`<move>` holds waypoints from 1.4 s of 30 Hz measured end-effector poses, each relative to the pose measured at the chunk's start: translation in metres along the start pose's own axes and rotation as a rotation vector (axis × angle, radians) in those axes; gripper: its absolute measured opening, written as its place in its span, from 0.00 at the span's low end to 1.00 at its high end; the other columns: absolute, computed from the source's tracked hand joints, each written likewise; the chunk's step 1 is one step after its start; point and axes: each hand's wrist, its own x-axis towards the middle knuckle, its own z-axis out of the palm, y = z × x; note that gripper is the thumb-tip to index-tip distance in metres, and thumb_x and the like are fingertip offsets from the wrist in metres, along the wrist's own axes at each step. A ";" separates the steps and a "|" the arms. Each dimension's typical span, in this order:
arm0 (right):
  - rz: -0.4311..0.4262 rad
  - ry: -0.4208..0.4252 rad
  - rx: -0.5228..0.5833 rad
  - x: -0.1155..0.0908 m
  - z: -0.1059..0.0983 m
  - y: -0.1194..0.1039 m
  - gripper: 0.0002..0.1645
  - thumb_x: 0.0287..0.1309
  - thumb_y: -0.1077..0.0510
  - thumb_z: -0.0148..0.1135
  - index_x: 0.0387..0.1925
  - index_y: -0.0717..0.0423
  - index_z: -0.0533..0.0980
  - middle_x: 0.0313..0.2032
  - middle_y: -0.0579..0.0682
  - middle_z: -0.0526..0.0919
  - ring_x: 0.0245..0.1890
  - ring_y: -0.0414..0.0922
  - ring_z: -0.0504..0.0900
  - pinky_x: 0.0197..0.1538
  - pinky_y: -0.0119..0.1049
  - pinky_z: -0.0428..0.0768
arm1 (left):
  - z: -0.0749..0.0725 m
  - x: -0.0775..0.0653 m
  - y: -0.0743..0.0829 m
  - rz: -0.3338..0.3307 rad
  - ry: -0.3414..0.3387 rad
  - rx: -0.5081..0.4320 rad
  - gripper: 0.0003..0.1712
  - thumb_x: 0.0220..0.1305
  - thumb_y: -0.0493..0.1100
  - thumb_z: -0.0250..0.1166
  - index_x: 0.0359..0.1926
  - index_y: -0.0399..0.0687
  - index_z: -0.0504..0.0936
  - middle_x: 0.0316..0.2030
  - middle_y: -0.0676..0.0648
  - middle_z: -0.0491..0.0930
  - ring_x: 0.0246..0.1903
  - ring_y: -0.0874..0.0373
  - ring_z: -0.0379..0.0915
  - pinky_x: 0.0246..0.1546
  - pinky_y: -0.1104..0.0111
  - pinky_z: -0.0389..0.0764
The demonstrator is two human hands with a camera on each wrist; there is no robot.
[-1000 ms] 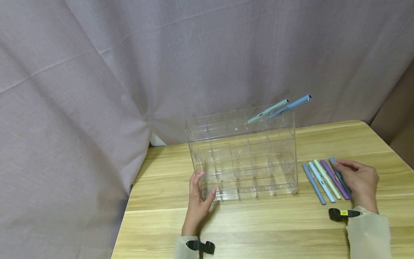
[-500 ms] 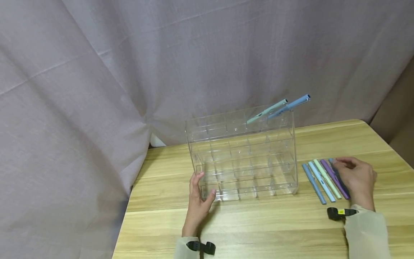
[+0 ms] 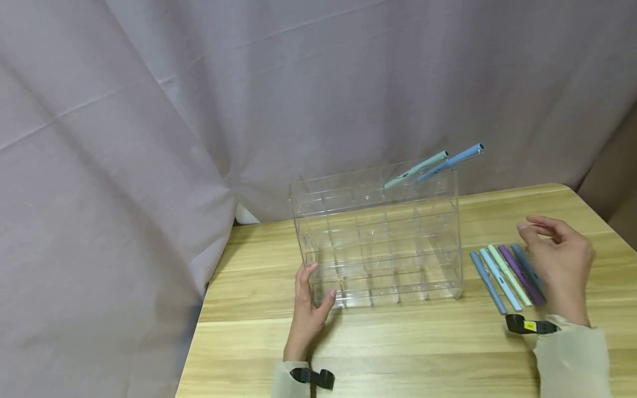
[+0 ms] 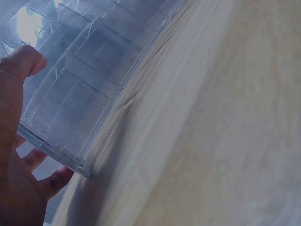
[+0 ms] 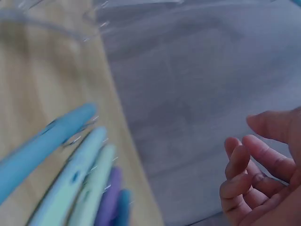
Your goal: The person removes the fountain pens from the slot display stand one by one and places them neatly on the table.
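Observation:
A clear acrylic pen rack (image 3: 373, 243) with rows of compartments stands on the table. My left hand (image 3: 306, 312) grips its lower left corner, thumb (image 4: 28, 63) over the front and fingers behind the side wall. A mint pen (image 3: 418, 169) and a blue pen (image 3: 453, 161) lean in its top row. Several capped pens lie side by side right of the rack: blue (image 3: 488, 283), light blue (image 3: 500, 279), pale green (image 3: 509, 275), purple (image 3: 521, 275) and dark blue (image 3: 527, 265). My right hand (image 3: 562, 260) is raised over the dark blue pen, fingers loosely bent with nothing between them.
A grey curtain (image 3: 373, 83) hangs behind the wooden table (image 3: 398, 348). The table's far right corner is rounded, beside a brown surface (image 3: 617, 166). Black wrist cameras (image 3: 530, 325) are strapped over both sleeves.
My right hand has lifted off the dark blue pen and moved up and away, leaving the pen lying in the row. The left hand stays at the rack; the head view has shifted slightly.

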 end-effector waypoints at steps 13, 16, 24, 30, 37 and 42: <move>-0.260 0.033 0.305 -0.017 0.011 -0.075 0.15 0.69 0.57 0.70 0.55 0.53 0.87 0.32 0.31 0.92 0.19 0.32 0.82 0.20 0.20 0.74 | 0.001 -0.001 0.001 -0.012 0.008 -0.008 0.41 0.71 0.43 0.70 0.78 0.63 0.61 0.85 0.35 0.48 0.82 0.23 0.47 0.71 0.23 0.65; -0.279 0.013 0.404 -0.016 0.015 -0.086 0.15 0.68 0.58 0.72 0.54 0.55 0.87 0.33 0.36 0.93 0.19 0.34 0.82 0.20 0.21 0.74 | 0.002 0.000 0.000 0.004 0.012 0.006 0.41 0.71 0.43 0.71 0.78 0.63 0.61 0.85 0.35 0.49 0.82 0.23 0.48 0.71 0.22 0.65; -0.345 -0.059 0.540 -0.017 0.022 -0.114 0.16 0.65 0.59 0.74 0.53 0.59 0.87 0.34 0.41 0.94 0.19 0.37 0.82 0.19 0.22 0.73 | 0.001 0.000 0.000 0.015 0.015 0.031 0.42 0.71 0.43 0.71 0.78 0.62 0.61 0.84 0.37 0.51 0.82 0.24 0.50 0.72 0.22 0.64; -0.404 -0.101 0.403 -0.020 0.031 -0.132 0.18 0.67 0.56 0.73 0.56 0.54 0.87 0.39 0.37 0.94 0.24 0.35 0.84 0.22 0.22 0.75 | 0.001 0.001 0.001 0.003 0.011 0.026 0.41 0.70 0.43 0.71 0.78 0.60 0.61 0.84 0.36 0.50 0.83 0.25 0.47 0.73 0.22 0.62; -0.445 -0.127 0.343 -0.021 0.048 -0.140 0.19 0.65 0.57 0.75 0.56 0.54 0.87 0.35 0.34 0.92 0.24 0.32 0.86 0.21 0.21 0.76 | 0.001 0.001 0.001 -0.003 -0.007 0.022 0.42 0.70 0.41 0.70 0.78 0.53 0.60 0.84 0.34 0.48 0.84 0.26 0.45 0.75 0.23 0.60; -0.424 -0.145 0.289 -0.022 0.059 -0.144 0.19 0.65 0.55 0.75 0.57 0.51 0.86 0.35 0.27 0.90 0.24 0.29 0.86 0.22 0.20 0.76 | 0.003 0.000 0.002 0.000 -0.002 0.017 0.41 0.71 0.41 0.70 0.78 0.51 0.60 0.84 0.33 0.48 0.83 0.25 0.45 0.74 0.22 0.60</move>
